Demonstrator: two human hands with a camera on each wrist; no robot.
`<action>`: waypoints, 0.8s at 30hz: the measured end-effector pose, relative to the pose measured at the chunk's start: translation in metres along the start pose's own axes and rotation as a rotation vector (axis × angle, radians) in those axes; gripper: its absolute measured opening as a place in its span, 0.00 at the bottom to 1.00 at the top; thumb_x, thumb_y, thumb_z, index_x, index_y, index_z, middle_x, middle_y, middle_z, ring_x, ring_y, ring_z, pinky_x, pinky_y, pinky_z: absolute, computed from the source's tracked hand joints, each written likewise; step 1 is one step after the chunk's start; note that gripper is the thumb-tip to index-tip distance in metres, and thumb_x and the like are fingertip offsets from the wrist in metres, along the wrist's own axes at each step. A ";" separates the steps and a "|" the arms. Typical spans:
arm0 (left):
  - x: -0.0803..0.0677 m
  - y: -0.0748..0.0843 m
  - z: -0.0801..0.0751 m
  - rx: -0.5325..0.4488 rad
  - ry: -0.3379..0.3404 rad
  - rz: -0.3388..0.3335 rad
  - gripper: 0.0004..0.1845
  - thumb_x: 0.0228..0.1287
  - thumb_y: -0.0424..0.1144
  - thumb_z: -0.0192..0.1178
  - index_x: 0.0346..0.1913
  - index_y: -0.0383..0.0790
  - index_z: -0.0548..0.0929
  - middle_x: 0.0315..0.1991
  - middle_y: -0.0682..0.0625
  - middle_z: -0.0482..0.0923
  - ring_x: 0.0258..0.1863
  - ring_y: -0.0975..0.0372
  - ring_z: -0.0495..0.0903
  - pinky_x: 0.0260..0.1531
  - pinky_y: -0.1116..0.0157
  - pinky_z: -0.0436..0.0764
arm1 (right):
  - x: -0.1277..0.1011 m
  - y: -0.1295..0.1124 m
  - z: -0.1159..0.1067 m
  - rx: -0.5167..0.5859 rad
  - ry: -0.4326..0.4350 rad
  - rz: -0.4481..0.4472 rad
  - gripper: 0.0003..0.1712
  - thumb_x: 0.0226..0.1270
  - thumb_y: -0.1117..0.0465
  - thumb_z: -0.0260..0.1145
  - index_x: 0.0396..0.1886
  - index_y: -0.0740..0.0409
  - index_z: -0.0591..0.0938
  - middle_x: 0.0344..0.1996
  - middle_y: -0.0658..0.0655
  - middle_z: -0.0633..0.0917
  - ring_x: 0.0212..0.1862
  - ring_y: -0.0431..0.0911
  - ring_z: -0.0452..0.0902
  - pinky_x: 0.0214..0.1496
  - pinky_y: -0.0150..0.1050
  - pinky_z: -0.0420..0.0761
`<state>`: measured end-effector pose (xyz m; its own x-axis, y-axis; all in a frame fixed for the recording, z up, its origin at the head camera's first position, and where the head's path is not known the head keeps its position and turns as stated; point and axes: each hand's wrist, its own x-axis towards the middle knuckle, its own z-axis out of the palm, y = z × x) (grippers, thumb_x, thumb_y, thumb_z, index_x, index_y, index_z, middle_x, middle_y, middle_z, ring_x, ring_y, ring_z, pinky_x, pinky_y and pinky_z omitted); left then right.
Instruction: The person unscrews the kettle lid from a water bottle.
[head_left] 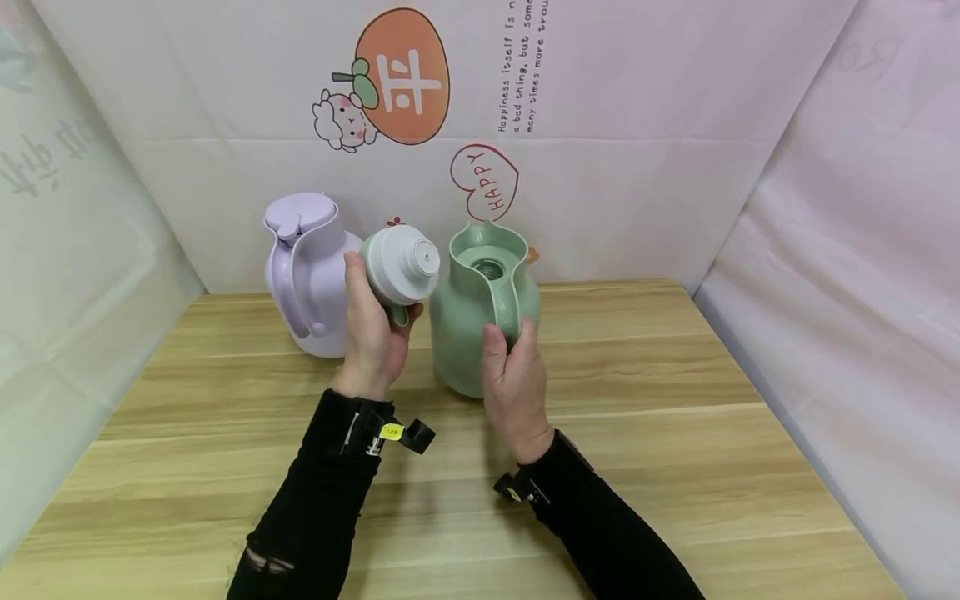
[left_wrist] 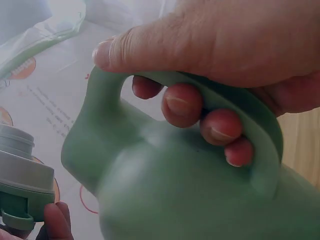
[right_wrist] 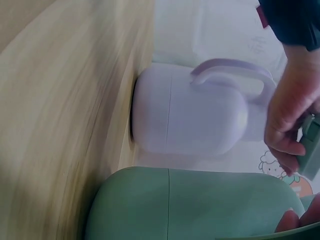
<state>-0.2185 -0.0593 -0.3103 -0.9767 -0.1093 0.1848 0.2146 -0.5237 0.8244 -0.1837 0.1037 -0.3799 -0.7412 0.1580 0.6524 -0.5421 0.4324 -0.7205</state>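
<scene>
A mint-green jug (head_left: 457,342) stands on the wooden table (head_left: 675,433) with its mouth (head_left: 491,268) uncovered. My right hand (head_left: 513,367) grips its handle (left_wrist: 260,115) from the near side, fingers curled through the loop and thumb on top. My left hand (head_left: 378,325) holds the jug's green-and-white lid (head_left: 401,262) just left of the jug, raised off the table and tilted, its white plug facing me. The left wrist view shows the right hand (left_wrist: 240,45) on the handle and the lid (left_wrist: 22,175) at the lower left. In the right wrist view the left hand (right_wrist: 290,110) holds the lid (right_wrist: 312,150).
A lilac jug (head_left: 307,283) with its lid on stands behind my left hand, near the back wall; it also shows in the right wrist view as the lilac jug (right_wrist: 190,115). White printed sheets wall the table on three sides.
</scene>
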 end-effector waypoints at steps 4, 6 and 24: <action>0.002 -0.010 -0.007 -0.053 0.031 -0.076 0.37 0.80 0.70 0.28 0.56 0.50 0.83 0.40 0.54 0.86 0.30 0.63 0.75 0.33 0.69 0.73 | 0.005 0.004 -0.003 0.006 0.000 0.010 0.34 0.84 0.36 0.46 0.54 0.66 0.72 0.23 0.57 0.78 0.24 0.46 0.76 0.27 0.42 0.78; 0.003 -0.016 -0.010 -0.085 0.045 -0.111 0.37 0.80 0.69 0.27 0.57 0.49 0.82 0.41 0.53 0.86 0.32 0.62 0.77 0.34 0.69 0.73 | 0.007 0.005 -0.004 0.008 0.003 0.012 0.33 0.84 0.36 0.46 0.54 0.65 0.71 0.23 0.57 0.78 0.24 0.46 0.76 0.28 0.42 0.78; 0.001 -0.062 -0.031 -0.153 0.120 -0.369 0.40 0.79 0.70 0.23 0.71 0.51 0.74 0.49 0.48 0.87 0.46 0.56 0.88 0.37 0.69 0.82 | 0.024 0.023 -0.015 -0.030 0.034 0.027 0.32 0.85 0.38 0.45 0.53 0.66 0.70 0.21 0.56 0.76 0.21 0.45 0.75 0.26 0.42 0.76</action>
<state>-0.2329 -0.0529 -0.3779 -0.9837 0.0164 -0.1792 -0.1446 -0.6648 0.7329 -0.2083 0.1310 -0.3773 -0.7409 0.2001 0.6411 -0.5097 0.4540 -0.7308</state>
